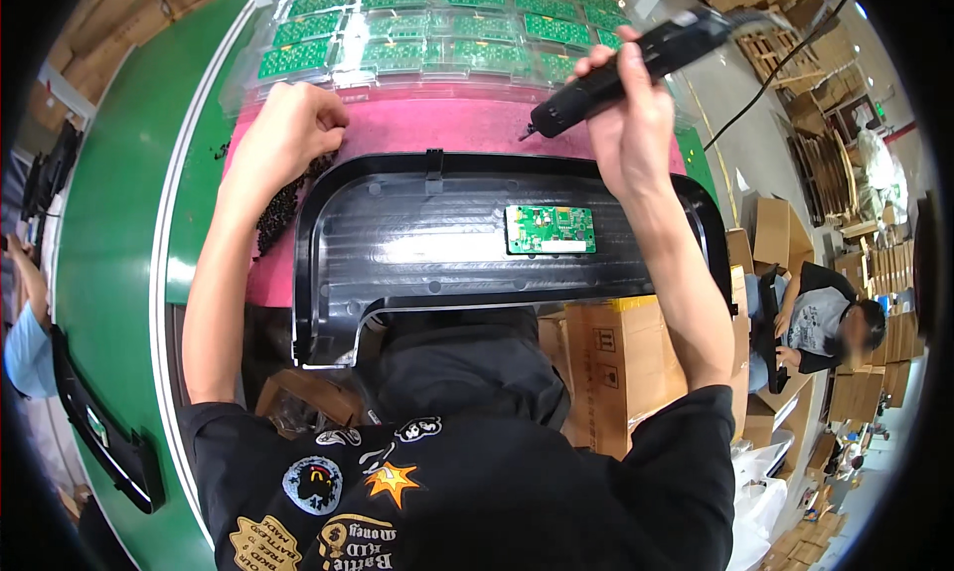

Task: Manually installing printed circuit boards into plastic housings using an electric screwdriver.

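My right hand (pixel 636 134) is wrapped round a black electric screwdriver (pixel 586 96), its bit pointing down and left above the pink mat (pixel 417 124). Curled and pinched, my left hand (pixel 288 134) hovers at a heap of small black screws (pixel 281 213); whatever its fingertips hold is hidden. Between my forearms lies a large black plastic housing (pixel 427 228) with a raised rim, its near edge over my lap. A green circuit board (pixel 550 230) sits inside it, right of the middle. The screwdriver's tip is apart from both board and housing.
Clear plastic trays (pixel 397 59) of green circuit boards fill the far side of the bench. A black cable (pixel 770 79) hangs at the right. Cardboard boxes (pixel 621 372) stand beside my lap. Another person (pixel 820 318) sits at the right; a co-worker's arm (pixel 30 283) shows far left, near another black housing (pixel 104 432).
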Motion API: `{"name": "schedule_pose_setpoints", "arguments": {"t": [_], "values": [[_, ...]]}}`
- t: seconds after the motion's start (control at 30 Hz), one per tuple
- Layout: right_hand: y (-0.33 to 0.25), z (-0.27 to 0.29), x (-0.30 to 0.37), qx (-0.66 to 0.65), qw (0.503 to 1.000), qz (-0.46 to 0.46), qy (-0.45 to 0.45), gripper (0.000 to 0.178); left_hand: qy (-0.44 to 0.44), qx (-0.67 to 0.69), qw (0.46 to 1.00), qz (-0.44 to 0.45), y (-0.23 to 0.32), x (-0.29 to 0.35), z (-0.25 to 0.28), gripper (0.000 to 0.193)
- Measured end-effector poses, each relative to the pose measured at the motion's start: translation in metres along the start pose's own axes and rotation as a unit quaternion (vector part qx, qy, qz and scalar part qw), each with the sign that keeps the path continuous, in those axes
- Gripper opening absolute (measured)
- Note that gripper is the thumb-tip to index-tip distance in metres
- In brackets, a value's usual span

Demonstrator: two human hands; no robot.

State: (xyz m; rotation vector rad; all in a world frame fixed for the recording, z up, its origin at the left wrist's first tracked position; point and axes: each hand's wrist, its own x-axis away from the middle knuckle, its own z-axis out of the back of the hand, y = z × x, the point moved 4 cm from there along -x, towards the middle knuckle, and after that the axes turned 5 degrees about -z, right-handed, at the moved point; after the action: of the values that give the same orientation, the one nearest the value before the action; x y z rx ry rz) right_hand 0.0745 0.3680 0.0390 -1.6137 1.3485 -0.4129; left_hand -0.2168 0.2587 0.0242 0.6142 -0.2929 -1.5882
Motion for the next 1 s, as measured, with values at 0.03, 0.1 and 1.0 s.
{"name": "schedule_pose_setpoints", "arguments": {"t": [0.03,0.1,1.0], "values": [[-0.008,-0.008,0.005,-0.025,1.000,0.019,0.001,0.038,0.000,0.001,1.000,0.002,0.007,0.000,0.002,0.021],[-0.018,-0.025,0.017,-0.106,0.994,-0.004,-0.027,0.035,0.036,0.077,0.995,-0.059,0.040,0.003,0.007,0.018],[-0.080,-0.048,0.066,-0.105,0.979,0.076,-0.158,0.046,-0.127,0.338,0.910,-0.201,0.116,-0.008,-0.061,0.013]]}}
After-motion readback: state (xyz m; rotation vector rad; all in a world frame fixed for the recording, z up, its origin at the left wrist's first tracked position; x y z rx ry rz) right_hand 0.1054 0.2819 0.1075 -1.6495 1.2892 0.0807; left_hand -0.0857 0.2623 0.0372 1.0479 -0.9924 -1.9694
